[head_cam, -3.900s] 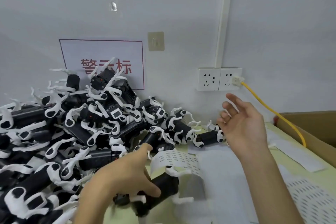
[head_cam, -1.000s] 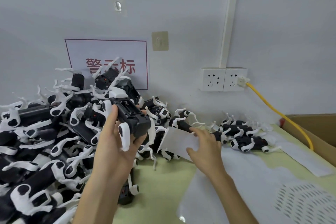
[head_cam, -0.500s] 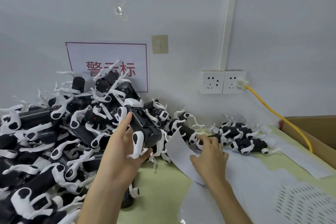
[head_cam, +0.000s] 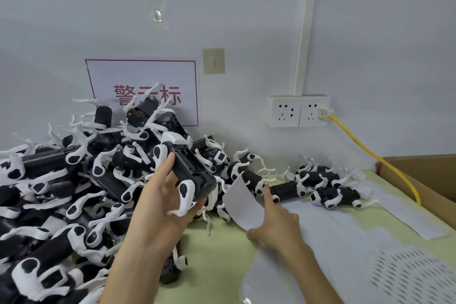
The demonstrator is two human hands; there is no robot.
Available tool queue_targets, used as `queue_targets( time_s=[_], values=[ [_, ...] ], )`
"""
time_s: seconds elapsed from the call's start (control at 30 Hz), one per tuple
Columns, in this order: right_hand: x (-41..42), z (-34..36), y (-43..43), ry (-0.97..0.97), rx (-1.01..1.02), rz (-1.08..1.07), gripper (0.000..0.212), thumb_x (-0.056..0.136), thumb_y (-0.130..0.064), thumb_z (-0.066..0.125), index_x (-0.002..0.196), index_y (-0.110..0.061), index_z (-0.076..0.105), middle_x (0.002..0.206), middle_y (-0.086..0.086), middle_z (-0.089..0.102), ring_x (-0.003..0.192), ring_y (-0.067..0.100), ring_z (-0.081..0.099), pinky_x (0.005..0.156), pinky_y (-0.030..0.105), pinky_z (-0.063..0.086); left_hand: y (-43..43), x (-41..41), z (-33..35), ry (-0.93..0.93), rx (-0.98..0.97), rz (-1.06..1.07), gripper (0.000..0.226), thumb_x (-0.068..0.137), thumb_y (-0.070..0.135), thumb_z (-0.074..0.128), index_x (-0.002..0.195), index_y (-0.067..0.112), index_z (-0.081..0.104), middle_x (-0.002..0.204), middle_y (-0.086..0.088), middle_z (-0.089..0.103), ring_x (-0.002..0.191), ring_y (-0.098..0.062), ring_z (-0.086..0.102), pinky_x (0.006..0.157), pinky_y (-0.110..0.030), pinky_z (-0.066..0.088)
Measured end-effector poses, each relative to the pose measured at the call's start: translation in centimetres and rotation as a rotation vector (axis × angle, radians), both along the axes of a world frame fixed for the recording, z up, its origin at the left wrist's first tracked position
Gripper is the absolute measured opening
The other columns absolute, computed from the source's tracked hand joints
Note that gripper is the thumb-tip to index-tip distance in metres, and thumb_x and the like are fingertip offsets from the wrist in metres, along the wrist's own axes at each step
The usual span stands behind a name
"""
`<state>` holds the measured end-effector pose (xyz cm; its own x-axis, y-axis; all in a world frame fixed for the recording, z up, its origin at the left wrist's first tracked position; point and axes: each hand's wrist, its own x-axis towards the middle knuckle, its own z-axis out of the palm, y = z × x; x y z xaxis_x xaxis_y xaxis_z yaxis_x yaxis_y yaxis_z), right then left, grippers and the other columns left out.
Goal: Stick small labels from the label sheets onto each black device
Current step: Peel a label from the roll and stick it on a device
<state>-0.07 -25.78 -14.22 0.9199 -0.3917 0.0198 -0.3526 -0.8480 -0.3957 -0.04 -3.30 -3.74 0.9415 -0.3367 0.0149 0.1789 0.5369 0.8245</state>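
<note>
My left hand (head_cam: 164,201) grips one black device (head_cam: 191,173) with white straps, held up in front of the big pile of black devices (head_cam: 61,180) on the left. My right hand (head_cam: 275,223) holds a curled white label sheet (head_cam: 240,201) by its lower edge, thumb under it and forefinger stretched up along its right side. A small group of devices (head_cam: 325,185) lies to the right by the wall. More label sheets (head_cam: 345,242) lie flat on the green table (head_cam: 217,259).
A cardboard box (head_cam: 424,180) stands at the right edge. A yellow cable (head_cam: 370,155) runs from the wall sockets (head_cam: 299,111) down toward it. A sign with red characters (head_cam: 145,91) hangs on the wall behind the pile.
The left hand picked a device from the pile and has lowered it slightly. The right hand, empty and raised earlier, took hold of the label sheet and now points its forefinger up along it.
</note>
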Motion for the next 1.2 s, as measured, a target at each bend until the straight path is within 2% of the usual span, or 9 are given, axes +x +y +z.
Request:
queue_targets(
  time_s=[0.13,0.17,0.27,0.37,0.5,0.67,0.93,1.0,1.2],
  values=[
    [-0.2,0.7,-1.1,0.017,0.15,0.057,0.035,0.084,-0.035,0.065,0.119,-0.03,0.068,0.103,-0.009,0.068,0.109,0.021,0.065,0.085,0.03,0.045,0.1,-0.2,0.1,-0.008,-0.016,-0.001,0.026,0.082,0.046,0.069,0.087,0.025,0.084,0.1,-0.003,0.078,0.092,-0.026,0.078,0.097,-0.046,0.05],
    [-0.3,1.0,-1.5,0.036,0.181,0.093,0.02,0.087,-0.029,0.061,0.101,-0.023,0.075,0.096,-0.002,0.071,0.097,0.023,0.066,0.078,0.03,0.045,0.1,-0.3,0.2,-0.009,-0.014,0.009,0.026,0.082,0.046,0.07,0.088,0.025,0.084,0.101,-0.002,0.079,0.093,-0.025,0.078,0.094,-0.046,0.053],
    [-0.8,2.6,-2.7,-0.02,0.194,0.165,0.025,0.09,-0.014,0.054,0.066,-0.012,0.064,0.063,-0.001,0.056,0.063,0.018,0.049,0.06,0.031,0.035,0.3,-0.2,0.1,0.012,-0.062,0.038,0.038,0.083,0.043,0.071,0.114,0.022,0.078,0.107,-0.004,0.078,0.096,-0.028,0.077,0.076,-0.039,0.061],
    [-1.9,5.8,-3.6,-0.322,0.322,0.173,0.031,0.099,-0.014,0.057,0.071,-0.014,0.068,0.063,-0.011,0.06,0.063,0.008,0.053,0.058,0.022,0.036,0.5,-0.1,0.3,0.032,-0.106,-0.005,0.065,0.083,0.047,0.072,0.143,0.023,0.061,0.125,-0.007,0.068,0.104,-0.03,0.075,0.085,-0.043,0.057],
    [-4.4,9.9,-3.0,-0.655,0.879,0.206,0.028,0.104,-0.023,0.055,0.091,-0.032,0.078,0.085,-0.01,0.076,0.071,0.003,0.068,0.057,0.023,0.053,0.8,-0.2,0.3,0.031,-0.101,-0.131,0.057,0.087,0.053,0.069,0.127,0.013,0.073,0.137,-0.02,0.064,0.117,-0.034,0.069,0.099,-0.044,0.047],
    [-5.2,11.6,-1.6,-0.795,1.08,0.268,0.022,0.103,-0.018,0.054,0.104,-0.02,0.076,0.107,0.007,0.078,0.095,0.021,0.072,0.084,0.042,0.053,-0.8,-1.4,0.6,-0.062,-0.077,-0.297,0.068,0.079,0.058,0.081,0.131,0.015,0.07,0.143,-0.024,0.059,0.135,-0.037,0.056,0.112,-0.051,0.045],
    [-4.9,11.4,0.8,-0.92,0.948,0.267,0.026,0.099,-0.014,0.064,0.114,-0.035,0.066,0.083,0.005,0.079,0.07,0.019,0.074,0.056,0.032,0.054,-2.4,-2.6,0.2,-0.179,-0.095,-0.317,0.081,0.059,0.053,0.095,0.127,0.015,0.073,0.127,-0.014,0.071,0.105,-0.032,0.074,0.079,-0.039,0.062],
    [-4.6,11.2,1.3,-0.982,0.852,0.254,0.024,0.097,-0.012,0.067,0.112,-0.03,0.064,0.084,0.003,0.078,0.07,0.018,0.072,0.06,0.032,0.053,-2.4,-2.4,0.2,-0.164,-0.131,-0.296,0.094,0.052,0.049,0.099,0.132,0.011,0.069,0.129,-0.019,0.069,0.102,-0.037,0.073,0.079,-0.043,0.063],
    [-4.5,11.2,2.2,-1.083,0.335,0.295,0.017,0.09,0.0,0.072,0.091,-0.016,0.077,0.117,-0.005,0.065,0.113,0.009,0.061,0.09,0.024,0.05,-2.2,-2.1,-0.1,-0.168,-0.103,-0.211,0.047,0.091,0.043,0.058,0.123,0.014,0.075,0.114,-0.008,0.073,0.095,-0.024,0.073,0.073,-0.035,0.062]
  ],
)
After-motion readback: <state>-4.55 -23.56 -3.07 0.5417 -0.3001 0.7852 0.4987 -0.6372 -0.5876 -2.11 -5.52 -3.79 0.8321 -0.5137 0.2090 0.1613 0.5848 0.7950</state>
